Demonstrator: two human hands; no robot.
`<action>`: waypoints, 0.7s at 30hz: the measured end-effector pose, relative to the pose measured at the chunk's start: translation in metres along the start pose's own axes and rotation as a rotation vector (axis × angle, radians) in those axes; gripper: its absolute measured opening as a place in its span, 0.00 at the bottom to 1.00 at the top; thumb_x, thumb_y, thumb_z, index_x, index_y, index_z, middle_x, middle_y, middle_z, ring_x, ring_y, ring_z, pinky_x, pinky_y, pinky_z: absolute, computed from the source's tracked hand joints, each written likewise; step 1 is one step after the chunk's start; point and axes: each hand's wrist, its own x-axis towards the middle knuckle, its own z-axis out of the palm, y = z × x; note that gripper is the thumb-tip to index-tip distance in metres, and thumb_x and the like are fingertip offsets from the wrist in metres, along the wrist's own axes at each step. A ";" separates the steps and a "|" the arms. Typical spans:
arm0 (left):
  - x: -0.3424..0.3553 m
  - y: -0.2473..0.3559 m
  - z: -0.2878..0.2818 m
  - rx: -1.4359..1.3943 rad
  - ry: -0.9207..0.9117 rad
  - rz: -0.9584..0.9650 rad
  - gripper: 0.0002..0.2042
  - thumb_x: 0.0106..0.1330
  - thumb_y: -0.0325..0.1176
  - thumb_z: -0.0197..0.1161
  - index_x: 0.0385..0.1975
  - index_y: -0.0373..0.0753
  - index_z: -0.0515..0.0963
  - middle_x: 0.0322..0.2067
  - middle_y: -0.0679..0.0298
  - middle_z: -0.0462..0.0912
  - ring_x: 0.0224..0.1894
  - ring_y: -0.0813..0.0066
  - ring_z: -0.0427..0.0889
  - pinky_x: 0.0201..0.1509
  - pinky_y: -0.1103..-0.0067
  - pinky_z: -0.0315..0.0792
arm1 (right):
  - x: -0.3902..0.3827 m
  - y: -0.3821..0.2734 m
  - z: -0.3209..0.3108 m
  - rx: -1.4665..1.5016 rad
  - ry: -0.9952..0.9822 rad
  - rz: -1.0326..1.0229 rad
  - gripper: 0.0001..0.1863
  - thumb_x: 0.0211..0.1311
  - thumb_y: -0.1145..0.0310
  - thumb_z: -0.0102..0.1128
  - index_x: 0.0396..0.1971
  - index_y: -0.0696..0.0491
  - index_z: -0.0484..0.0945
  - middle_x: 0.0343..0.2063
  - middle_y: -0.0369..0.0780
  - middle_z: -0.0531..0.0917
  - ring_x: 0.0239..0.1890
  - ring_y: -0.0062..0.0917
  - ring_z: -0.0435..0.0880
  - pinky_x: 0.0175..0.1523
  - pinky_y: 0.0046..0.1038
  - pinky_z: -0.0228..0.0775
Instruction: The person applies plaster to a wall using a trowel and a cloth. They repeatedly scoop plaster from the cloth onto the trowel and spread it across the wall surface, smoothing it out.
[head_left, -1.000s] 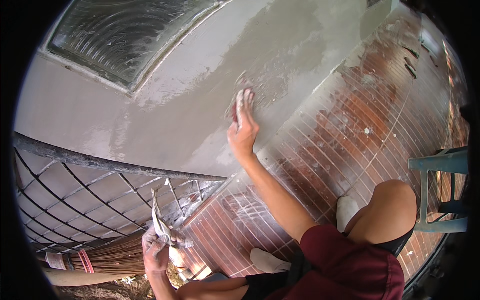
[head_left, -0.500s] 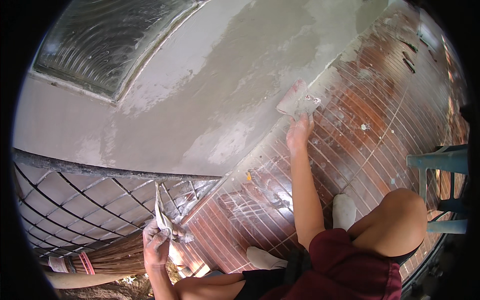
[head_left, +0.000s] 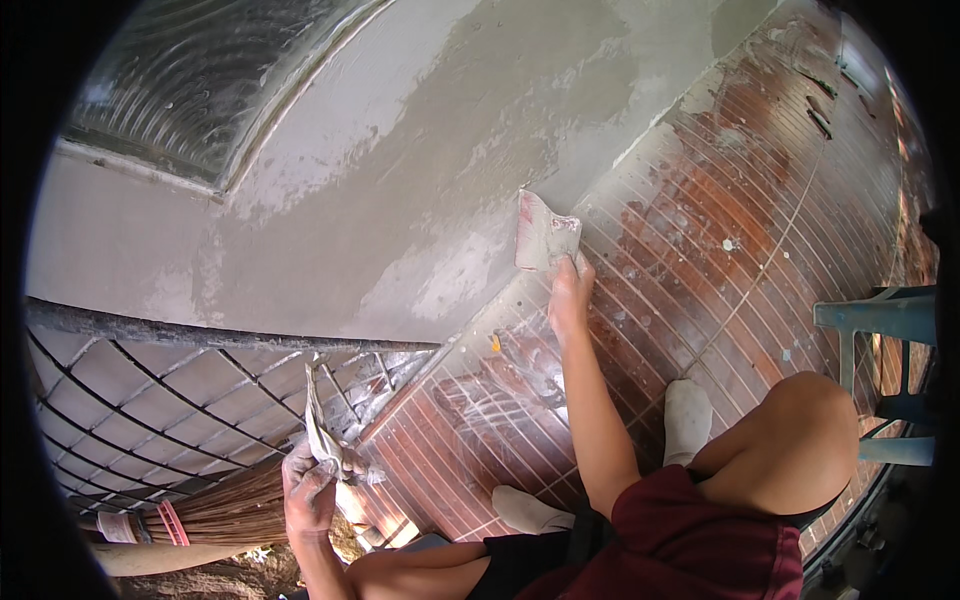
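My right hand [head_left: 571, 290] grips a flat, rectangular, plaster-smeared spreader [head_left: 546, 227] with reddish streaks, at the lower edge of the grey plastered wall [head_left: 440, 140], where it meets the tiled floor. Whether the blade touches the wall is unclear. My left hand [head_left: 309, 492], coated in pale plaster, is closed on a crumpled whitish strip [head_left: 322, 432], possibly plastic, beside a metal grille [head_left: 150, 380] at lower left. The material's exact kind cannot be made out.
A framed glass pane [head_left: 210, 85] is upper left. A straw broom [head_left: 230, 505] lies under the grille. A blue-green plastic stool [head_left: 870, 318] stands at the right. Red, plaster-spattered tiles [head_left: 730, 300] run along the wall; my socked feet rest on them. Small dark objects [head_left: 818, 118] lie upper right.
My right hand moved from mid-wall rightward to the wall's foot, then slightly back left and down, the spreader now showing its face. My left hand has barely moved.
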 end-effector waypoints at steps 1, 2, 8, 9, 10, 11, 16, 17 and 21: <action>-0.001 0.000 0.000 0.001 0.008 -0.006 0.13 0.52 0.34 0.62 0.32 0.31 0.74 0.27 0.53 0.80 0.30 0.64 0.79 0.33 0.75 0.69 | -0.005 -0.001 -0.001 0.007 0.019 0.009 0.15 0.59 0.73 0.45 0.41 0.64 0.76 0.36 0.38 0.80 0.38 0.20 0.75 0.44 0.23 0.66; -0.002 0.000 -0.001 0.000 0.009 -0.005 0.13 0.53 0.34 0.62 0.32 0.31 0.74 0.27 0.53 0.80 0.30 0.65 0.79 0.33 0.75 0.69 | -0.010 -0.002 -0.003 0.076 0.027 0.006 0.15 0.59 0.72 0.46 0.41 0.64 0.76 0.36 0.38 0.80 0.39 0.20 0.75 0.45 0.23 0.67; -0.005 -0.002 -0.002 0.004 0.003 -0.016 0.13 0.53 0.35 0.62 0.31 0.31 0.74 0.27 0.54 0.80 0.31 0.66 0.79 0.34 0.75 0.69 | -0.008 -0.010 -0.008 0.213 0.109 0.068 0.16 0.59 0.71 0.47 0.43 0.64 0.77 0.37 0.41 0.80 0.41 0.23 0.77 0.49 0.27 0.67; -0.005 -0.003 -0.002 0.004 -0.004 -0.014 0.13 0.53 0.35 0.62 0.31 0.31 0.74 0.27 0.54 0.80 0.31 0.66 0.79 0.34 0.76 0.68 | -0.004 -0.010 -0.007 0.168 0.074 0.062 0.17 0.59 0.71 0.48 0.44 0.64 0.76 0.37 0.41 0.80 0.41 0.23 0.77 0.49 0.27 0.67; -0.005 -0.002 -0.002 0.011 -0.003 -0.019 0.13 0.53 0.35 0.62 0.31 0.31 0.74 0.27 0.54 0.80 0.31 0.66 0.79 0.34 0.76 0.68 | 0.001 -0.010 -0.006 0.140 0.021 0.030 0.17 0.59 0.71 0.48 0.45 0.64 0.76 0.38 0.41 0.80 0.41 0.23 0.76 0.49 0.27 0.67; -0.006 -0.002 -0.002 0.018 -0.002 -0.024 0.13 0.53 0.35 0.62 0.31 0.31 0.75 0.27 0.54 0.79 0.30 0.67 0.78 0.34 0.76 0.68 | 0.006 -0.009 -0.004 0.069 0.011 0.041 0.17 0.60 0.70 0.49 0.46 0.62 0.75 0.40 0.41 0.79 0.43 0.24 0.76 0.51 0.30 0.66; -0.010 0.000 0.001 0.031 0.008 -0.015 0.13 0.53 0.35 0.62 0.31 0.31 0.75 0.26 0.56 0.79 0.30 0.67 0.78 0.35 0.76 0.68 | 0.008 -0.003 -0.004 -0.032 -0.094 0.019 0.17 0.60 0.68 0.52 0.48 0.59 0.74 0.44 0.41 0.78 0.46 0.27 0.76 0.53 0.37 0.66; -0.011 0.001 0.002 0.035 0.016 -0.020 0.14 0.53 0.36 0.62 0.32 0.31 0.75 0.26 0.56 0.79 0.30 0.67 0.78 0.35 0.76 0.68 | 0.006 -0.002 -0.005 0.022 -0.063 0.060 0.17 0.60 0.68 0.52 0.48 0.59 0.74 0.44 0.41 0.78 0.46 0.28 0.76 0.53 0.37 0.66; -0.014 0.001 0.001 0.048 0.027 -0.025 0.14 0.53 0.36 0.63 0.32 0.30 0.74 0.26 0.56 0.79 0.30 0.68 0.78 0.35 0.76 0.68 | -0.002 -0.004 -0.008 0.224 0.005 0.159 0.18 0.59 0.70 0.51 0.48 0.60 0.74 0.43 0.41 0.78 0.45 0.28 0.77 0.51 0.34 0.70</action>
